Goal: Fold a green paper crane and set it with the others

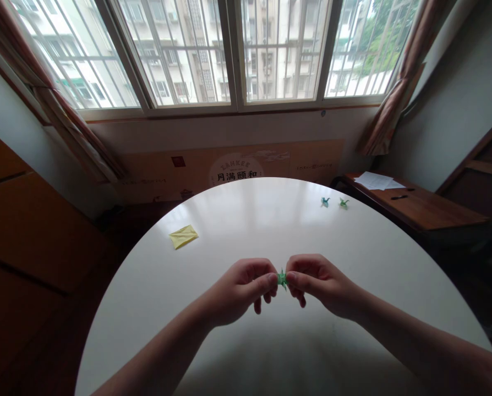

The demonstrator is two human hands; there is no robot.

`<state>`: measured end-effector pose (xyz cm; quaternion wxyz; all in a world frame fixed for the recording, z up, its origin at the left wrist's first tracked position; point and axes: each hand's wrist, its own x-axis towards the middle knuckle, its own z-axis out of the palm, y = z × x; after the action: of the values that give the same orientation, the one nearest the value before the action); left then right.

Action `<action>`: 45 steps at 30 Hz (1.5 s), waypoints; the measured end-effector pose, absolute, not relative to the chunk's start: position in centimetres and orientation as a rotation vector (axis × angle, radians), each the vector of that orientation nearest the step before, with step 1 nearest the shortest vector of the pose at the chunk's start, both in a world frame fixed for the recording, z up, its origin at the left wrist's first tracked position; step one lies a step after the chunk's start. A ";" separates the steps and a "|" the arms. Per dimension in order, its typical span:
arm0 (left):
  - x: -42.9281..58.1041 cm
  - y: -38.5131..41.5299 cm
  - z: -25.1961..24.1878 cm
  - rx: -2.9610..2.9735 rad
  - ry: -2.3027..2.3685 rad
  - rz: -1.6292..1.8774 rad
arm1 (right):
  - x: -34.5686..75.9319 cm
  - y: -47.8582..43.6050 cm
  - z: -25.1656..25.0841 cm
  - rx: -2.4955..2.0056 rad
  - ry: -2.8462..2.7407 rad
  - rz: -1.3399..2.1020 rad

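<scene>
A small folded green paper piece with pointed tips is held above the white round table. My left hand pinches its left side between thumb and fingers. On its right side, my right hand pinches it the same way. Parts of the paper are hidden behind the fingertips. A folded yellow paper lies on the table at the left. Toward the back right edge sit a small blue-green folded paper figure and a green one, side by side.
Beyond the table's right edge stands a brown wooden desk with white papers and a dark pen. A printed cardboard panel and barred windows are behind the table. Orange-brown cabinets stand at the left.
</scene>
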<state>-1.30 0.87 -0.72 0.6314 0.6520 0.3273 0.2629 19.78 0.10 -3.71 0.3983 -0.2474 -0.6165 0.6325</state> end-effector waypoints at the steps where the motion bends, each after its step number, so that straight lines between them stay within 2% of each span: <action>1: -1.3 0.9 -0.7 1.495 0.745 0.595 | 19.8 0.1 -3.7 -0.622 -1.562 1.606; 23: -1.1 0.8 -0.9 1.390 0.742 0.704 | 19.4 0.2 -3.5 -0.634 -1.421 1.669; 29: -0.8 1.7 -1.9 1.338 0.991 0.789 | 19.8 1.3 -4.2 -0.971 -1.487 1.338; 34: -0.5 2.1 -2.9 1.305 1.164 0.816 | 20.0 1.7 -4.9 -1.053 -1.580 1.020; 45: -0.1 1.8 -3.8 1.419 1.160 0.733 | 19.2 1.8 -5.8 -1.072 -1.784 0.828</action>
<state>-0.14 1.79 -3.77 0.5511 0.5999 0.4903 0.3099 19.23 1.84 -5.83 0.4359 -0.4307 -0.7168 0.3326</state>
